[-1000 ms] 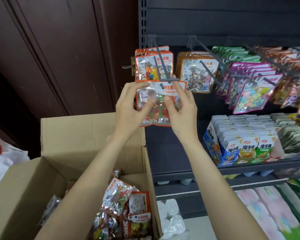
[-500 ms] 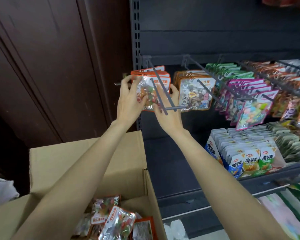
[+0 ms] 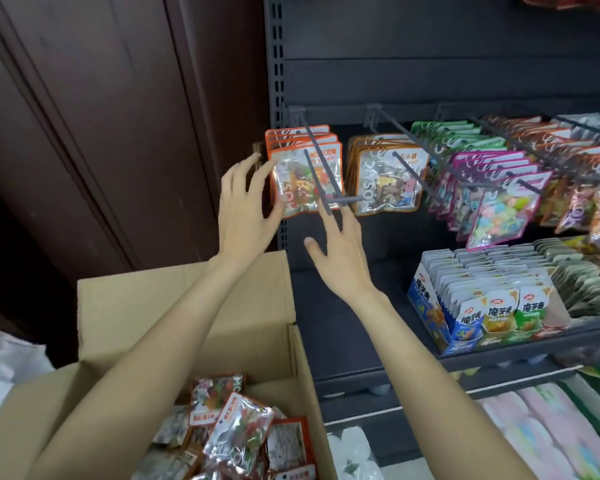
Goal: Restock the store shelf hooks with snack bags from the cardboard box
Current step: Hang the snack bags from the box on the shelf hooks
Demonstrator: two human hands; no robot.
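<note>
Fingers of both hands are spread and hold nothing: left hand [image 3: 245,206] just beside the orange snack bag [image 3: 305,178] hanging on its hook [image 3: 314,168], right hand [image 3: 340,251] just below it.

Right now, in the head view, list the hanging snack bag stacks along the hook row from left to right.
orange-edged gummy bags → brown-edged stone-candy bags → green bags → magenta-edged pastel candy bags → orange and silver bags, blurred at the right edge.

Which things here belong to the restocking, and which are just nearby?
Job: orange bags on the hook; cardboard box; loose bags inside; left hand; right hand.
Nearby: brown bags; pink bags; boxed packets; door.
</note>
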